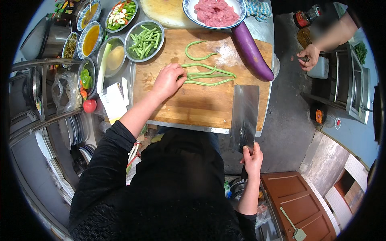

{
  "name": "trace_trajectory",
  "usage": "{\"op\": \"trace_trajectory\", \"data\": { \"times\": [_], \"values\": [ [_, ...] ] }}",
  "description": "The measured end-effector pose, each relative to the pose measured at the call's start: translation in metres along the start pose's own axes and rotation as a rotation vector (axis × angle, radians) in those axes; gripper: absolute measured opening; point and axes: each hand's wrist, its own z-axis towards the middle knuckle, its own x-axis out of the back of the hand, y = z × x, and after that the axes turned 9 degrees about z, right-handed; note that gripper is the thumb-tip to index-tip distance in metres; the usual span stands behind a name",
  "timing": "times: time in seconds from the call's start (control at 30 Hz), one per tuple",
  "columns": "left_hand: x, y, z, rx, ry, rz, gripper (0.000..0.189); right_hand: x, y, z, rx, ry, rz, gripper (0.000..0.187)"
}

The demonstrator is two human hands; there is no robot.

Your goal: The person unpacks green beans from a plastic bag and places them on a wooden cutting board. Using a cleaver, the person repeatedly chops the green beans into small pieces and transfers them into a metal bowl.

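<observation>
Several long green beans (208, 82) lie across a wooden cutting board (196, 105), their left ends under the fingers of my left hand (170, 79). One more long bean (200, 57) lies curled above them. My right hand (252, 159) grips a cleaver (245, 114) at its handle end; the broad blade reaches over the board's front right part. Cut green beans (144, 41) fill a steel bowl at the board's upper left corner. A purple eggplant (251, 52) rests on the board's right side, beside a patterned bowl (186, 13) of raw meat.
At the left stand bowls of sliced peppers and garlic (121, 16), orange sauce (90, 40) and green pepper (86, 78), with a tomato (89, 106) nearby. A round board (162, 13) lies behind. Another person's hand (310, 57) shows at the upper right.
</observation>
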Motion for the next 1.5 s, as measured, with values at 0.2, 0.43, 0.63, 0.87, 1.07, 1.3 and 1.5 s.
{"op": "trace_trajectory", "data": {
  "times": [0.2, 0.43, 0.63, 0.87, 1.07, 1.3, 1.5],
  "values": [
    [-0.001, 0.004, 0.002, -0.053, 0.09, -0.009, 0.015, 0.001, 0.003, 0.001, 0.01, -0.014, 0.005, 0.008],
    [0.008, 0.009, 0.013, 0.302, 0.081, -0.516, 0.015, 0.001, 0.004, 0.001, 0.022, -0.008, -0.03, 0.008],
    [0.037, 0.01, -0.004, 0.486, 0.136, -1.15, 0.011, -0.002, -0.001, -0.002, 0.014, 0.011, -0.037, 0.008],
    [-0.034, 0.026, -0.074, 0.555, 0.093, -0.579, 0.009, -0.004, 0.007, -0.018, 0.213, -0.014, -0.269, 0.01],
    [-0.019, 0.033, -0.079, 0.404, -0.104, -0.299, 0.016, -0.032, -0.017, -0.027, 0.509, -0.103, -0.628, 0.014],
    [-0.02, 0.034, -0.082, 0.375, -0.239, -0.24, 0.017, -0.054, -0.034, -0.03, 0.453, -0.207, -0.839, 0.019],
    [-0.028, 0.037, -0.067, -0.125, -0.043, -0.094, 0.021, -0.057, -0.034, -0.025, 0.399, -0.227, -0.876, 0.017]
  ]
}}
